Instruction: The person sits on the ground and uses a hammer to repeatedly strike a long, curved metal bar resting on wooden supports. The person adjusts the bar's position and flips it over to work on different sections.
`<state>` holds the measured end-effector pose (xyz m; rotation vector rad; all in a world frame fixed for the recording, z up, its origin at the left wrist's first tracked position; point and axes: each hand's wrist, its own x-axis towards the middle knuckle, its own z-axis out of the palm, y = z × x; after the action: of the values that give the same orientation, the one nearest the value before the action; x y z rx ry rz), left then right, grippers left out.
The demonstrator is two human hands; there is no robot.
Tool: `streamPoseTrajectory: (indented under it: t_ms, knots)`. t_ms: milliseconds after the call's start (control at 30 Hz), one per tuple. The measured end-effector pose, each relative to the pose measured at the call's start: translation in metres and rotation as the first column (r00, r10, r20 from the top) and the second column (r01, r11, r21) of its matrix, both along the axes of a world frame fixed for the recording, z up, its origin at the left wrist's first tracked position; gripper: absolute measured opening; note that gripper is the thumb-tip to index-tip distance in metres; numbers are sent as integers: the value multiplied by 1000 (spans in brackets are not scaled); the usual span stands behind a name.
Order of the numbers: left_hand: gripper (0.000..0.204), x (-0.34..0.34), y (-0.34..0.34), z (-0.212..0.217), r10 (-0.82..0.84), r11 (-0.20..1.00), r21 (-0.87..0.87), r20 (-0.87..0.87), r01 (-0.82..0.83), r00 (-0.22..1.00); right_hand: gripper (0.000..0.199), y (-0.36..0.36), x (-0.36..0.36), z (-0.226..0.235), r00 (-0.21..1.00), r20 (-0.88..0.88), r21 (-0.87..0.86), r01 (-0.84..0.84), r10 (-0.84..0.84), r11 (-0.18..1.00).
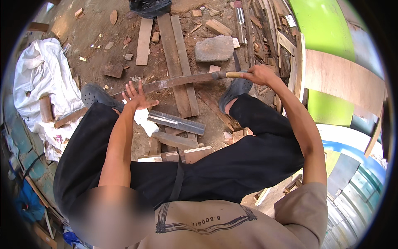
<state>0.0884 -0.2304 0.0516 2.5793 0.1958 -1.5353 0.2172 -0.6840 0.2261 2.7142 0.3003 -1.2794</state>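
Note:
My right hand point(261, 75) is closed around the pale yellow handle of a hammer point(233, 75). The hammer's dark head is at the right end of a long, narrow wooden strip point(178, 81); whether they touch, I cannot tell. This strip runs leftward across two planks point(174, 54) on the ground and passes by my left hand. With its fingers spread, my left hand point(137, 98) is over the strip and grips nothing; contact with the wood is unclear. Close below that hand are a crumpled white piece point(146, 123) and a grey metal-like bar point(178, 122).
A grey stone block point(214, 48) lies beyond the hammer. White sacking point(45, 79) is heaped at left, and a black plastic bag point(150, 7) lies at the far side. Long timber lengths point(271, 33) and a green panel point(323, 25) line the right. Wood scraps litter the dirt floor.

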Motion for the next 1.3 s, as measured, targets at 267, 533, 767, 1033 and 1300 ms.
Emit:
streamPoseTrajectory:
  t_ms: [267,533,767,1033,1300]
  knots:
    - [147,-3,1,-2,-9,1000,6,45,9,999,62,51,-20,6,990,138,-214,-8,38,977]
    - [148,-6,5,-6,-19,1000,-14,62,19,998,44,84,-32,8,983,179,-277,25,26,960]
    - [148,-5,5,-8,-17,999,-28,36,18,999,34,93,-38,8,987,159,-293,56,-9,954]
    - [146,-2,5,-2,-13,1000,-19,24,14,1000,44,45,6,4,500,-560,-32,783,-660,621]
    - [149,-6,5,-11,-2,997,-73,57,6,998,28,16,-18,-32,-232,-762,-195,972,-604,-128]
